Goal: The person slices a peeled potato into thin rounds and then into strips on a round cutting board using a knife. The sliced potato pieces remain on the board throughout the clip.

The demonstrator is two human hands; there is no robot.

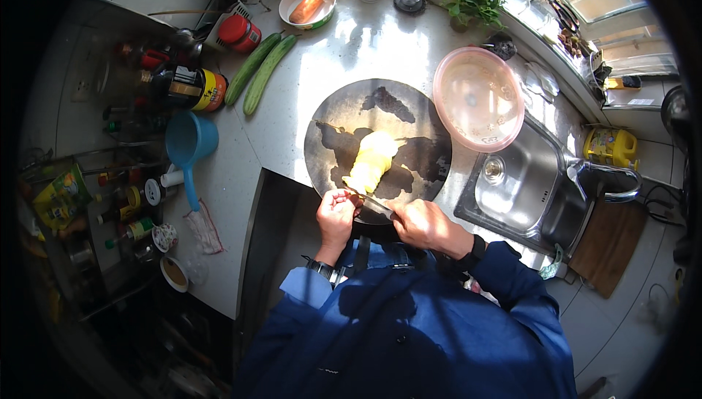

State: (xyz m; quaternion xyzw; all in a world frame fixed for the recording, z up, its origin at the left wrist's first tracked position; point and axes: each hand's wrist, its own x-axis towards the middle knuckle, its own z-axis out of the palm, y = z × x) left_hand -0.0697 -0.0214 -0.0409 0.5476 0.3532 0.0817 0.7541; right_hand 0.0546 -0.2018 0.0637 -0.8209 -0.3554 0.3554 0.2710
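Note:
A round, dark-stained chopping board (334,108) lies before me at the counter's edge. On it rests a leaning row of pale yellow slices (375,160), perhaps potato, in bright sunlight. My right hand (425,224) grips a knife (378,205) at the board's near edge, its blade pointing left. My left hand (335,220) is at the blade's far end, just below the slices. Its fingertips pinch a small brownish-yellow piece of food, too small to name and partly covered by the fingers.
Right of the board, a pink translucent plastic basin (478,100) overlaps the corner of a steel sink (510,196). Two cucumbers (269,72) lie left, near a blue dipper (189,135) and sauce bottles (192,89). A bowl (308,7) holding an orange-pink piece of food stands behind.

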